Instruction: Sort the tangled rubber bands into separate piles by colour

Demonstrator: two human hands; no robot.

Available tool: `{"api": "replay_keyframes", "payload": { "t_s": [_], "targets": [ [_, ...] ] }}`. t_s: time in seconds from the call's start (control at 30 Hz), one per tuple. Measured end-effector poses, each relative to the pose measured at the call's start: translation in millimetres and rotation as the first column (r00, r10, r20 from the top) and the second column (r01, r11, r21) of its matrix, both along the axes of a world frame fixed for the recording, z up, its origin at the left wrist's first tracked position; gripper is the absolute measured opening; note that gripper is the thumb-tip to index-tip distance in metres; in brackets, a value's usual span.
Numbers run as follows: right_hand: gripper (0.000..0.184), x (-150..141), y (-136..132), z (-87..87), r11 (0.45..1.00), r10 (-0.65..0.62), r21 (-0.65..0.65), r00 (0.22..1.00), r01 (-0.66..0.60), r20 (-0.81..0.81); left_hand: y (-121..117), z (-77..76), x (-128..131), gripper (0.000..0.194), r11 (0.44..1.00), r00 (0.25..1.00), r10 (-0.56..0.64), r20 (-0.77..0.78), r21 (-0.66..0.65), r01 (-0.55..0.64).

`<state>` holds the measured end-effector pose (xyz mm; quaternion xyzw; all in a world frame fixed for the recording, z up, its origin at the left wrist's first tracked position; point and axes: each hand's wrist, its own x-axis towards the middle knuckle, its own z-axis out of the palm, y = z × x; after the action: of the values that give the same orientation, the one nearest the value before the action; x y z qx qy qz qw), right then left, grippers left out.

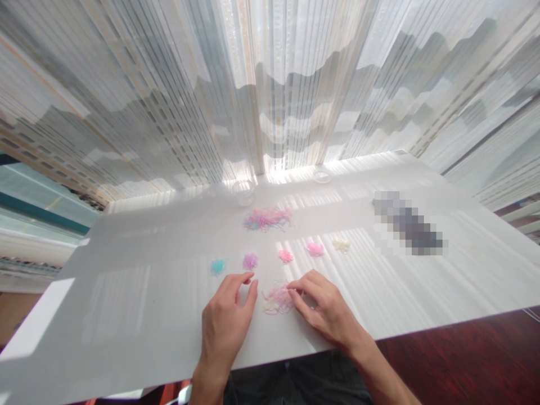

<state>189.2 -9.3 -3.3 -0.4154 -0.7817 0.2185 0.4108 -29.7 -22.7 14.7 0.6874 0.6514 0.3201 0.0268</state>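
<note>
A loose pile of thin pink and pale-yellow strands [276, 301], which look like small rubber bands, lies on the white table between my hands. My right hand [323, 306] is at the pile's right edge, thumb and index fingertips pinched on pink strands. To the left of the pile, my left hand [228, 309] hovers low with fingers curled and a gap between thumb and forefinger; nothing shows in it. Beyond them runs a row of small single-colour heaps: turquoise [218, 266], purple [250, 260], coral pink [286, 256], bright pink [314, 249] and cream [341, 244].
A larger mixed pile of strands [268, 219] sits behind the row. Farther back are a clear round container [243, 192] and a clear flat lid [322, 177]. A blurred dark object [409, 225] lies on the right. Sheer striped curtains [270, 84] border the table's far edge.
</note>
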Motion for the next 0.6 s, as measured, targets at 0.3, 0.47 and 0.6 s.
{"api": "replay_keyframes", "payload": {
  "t_s": [0.3, 0.47, 0.6],
  "targets": [
    [0.02, -0.1, 1.1, -1.1, 0.999, -0.026, 0.027, 1.0, 0.026, 0.006, -9.0, 2.9, 8.1, 0.015, 0.927, 0.936, -0.344, 0.08, -0.128, 0.352],
    [0.016, -2.8, 1.1, -3.1, 0.998, -0.008, 0.055, 0.997, 0.004, 0.075, -3.1, -4.7, 11.2, 0.015, 0.931, 0.936, -0.343, 0.076, -0.106, 0.349],
    [0.015, -4.3, 1.8, -5.3, 0.999, -0.013, 0.052, 0.993, 0.007, 0.117, -1.4, -12.8, 10.2, 0.016, 0.932, 0.93, -0.354, 0.1, -0.045, 0.359]
  ]
}}
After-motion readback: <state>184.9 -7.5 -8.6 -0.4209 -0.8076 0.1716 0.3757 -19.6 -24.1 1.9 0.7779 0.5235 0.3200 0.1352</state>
